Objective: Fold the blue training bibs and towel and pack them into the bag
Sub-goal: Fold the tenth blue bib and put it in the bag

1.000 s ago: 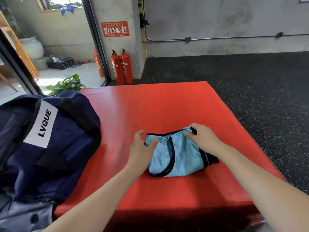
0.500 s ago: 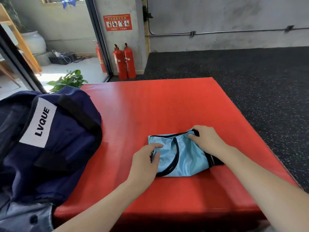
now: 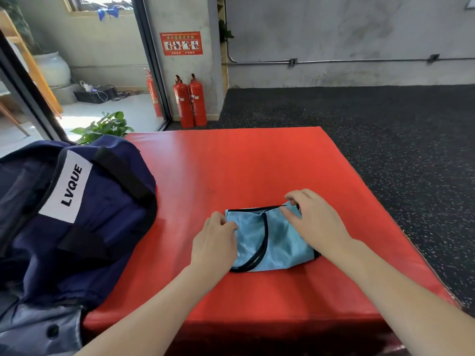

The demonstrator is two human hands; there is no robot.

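The light-blue bib (image 3: 276, 240), black-trimmed and folded, lies flat with its long axis left-right; the left hand (image 3: 214, 244) and right hand (image 3: 314, 222) pinch its edges.

a thick red padded mat (image 3: 231, 163) carries everything here. its top is smooth and a little shiny, and it stands on a dark speckled floor (image 3: 385, 129). on the near middle of the mat lies a folded light blue bib (image 3: 272, 240) with black edging, flat on the surface. a big navy bag (image 3: 97, 227) with a white label reading "lvque" rests over the left edge of the mat, well apart from the bib.
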